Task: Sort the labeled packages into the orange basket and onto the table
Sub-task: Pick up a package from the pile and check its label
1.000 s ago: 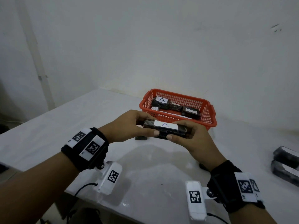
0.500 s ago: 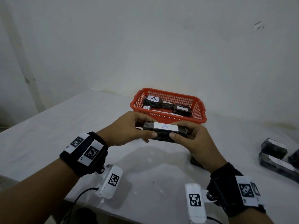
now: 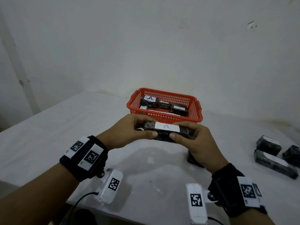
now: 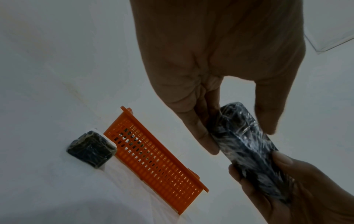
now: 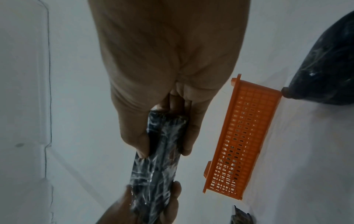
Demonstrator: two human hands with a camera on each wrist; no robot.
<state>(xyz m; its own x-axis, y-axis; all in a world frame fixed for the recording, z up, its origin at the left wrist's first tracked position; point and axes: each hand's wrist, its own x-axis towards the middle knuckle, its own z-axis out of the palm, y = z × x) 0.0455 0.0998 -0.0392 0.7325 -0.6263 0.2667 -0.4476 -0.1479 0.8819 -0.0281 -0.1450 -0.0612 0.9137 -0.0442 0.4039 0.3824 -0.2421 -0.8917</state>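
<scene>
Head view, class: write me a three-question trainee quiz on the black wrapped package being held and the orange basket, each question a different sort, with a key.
1. True or false: the black plastic-wrapped package with the white label is held by one hand only.
2. Multiple choice: the letter on that package's label is (a) A, (b) B, (c) C.
3. Short answer: where does the orange plastic mesh basket stand relative to the held package, and what lies in it?

Key
1. False: the left hand and the right hand each grip one end.
2. (a).
3. On the white table just beyond the package; it holds several black wrapped packages, two plainly labelled A.
</scene>
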